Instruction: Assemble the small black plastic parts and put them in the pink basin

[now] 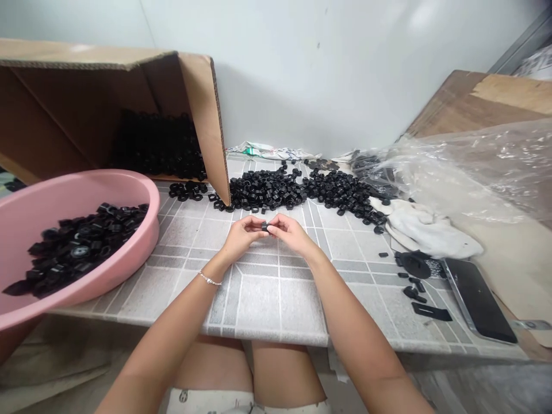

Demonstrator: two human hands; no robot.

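A small black plastic ring-like part (264, 226) is pinched between my two hands over the middle of the table. My left hand (245, 234) grips it from the left with thumb and fingertips, and a bracelet circles that wrist. From the other side my right hand (288, 231) closes its thumb and fingers on the same part. The fingers hide most of its shape. Just beyond my hands lies a pile of black parts (267, 190), with a second pile (340, 190) to its right.
At left, a pink basin (153, 213) with many black parts overhangs the table edge. Behind it a cardboard box (207, 103) lies open with more parts. To the right are a white cloth glove (431, 230), a phone (478, 299), black scraps (431, 311) and clear plastic film (474, 167).
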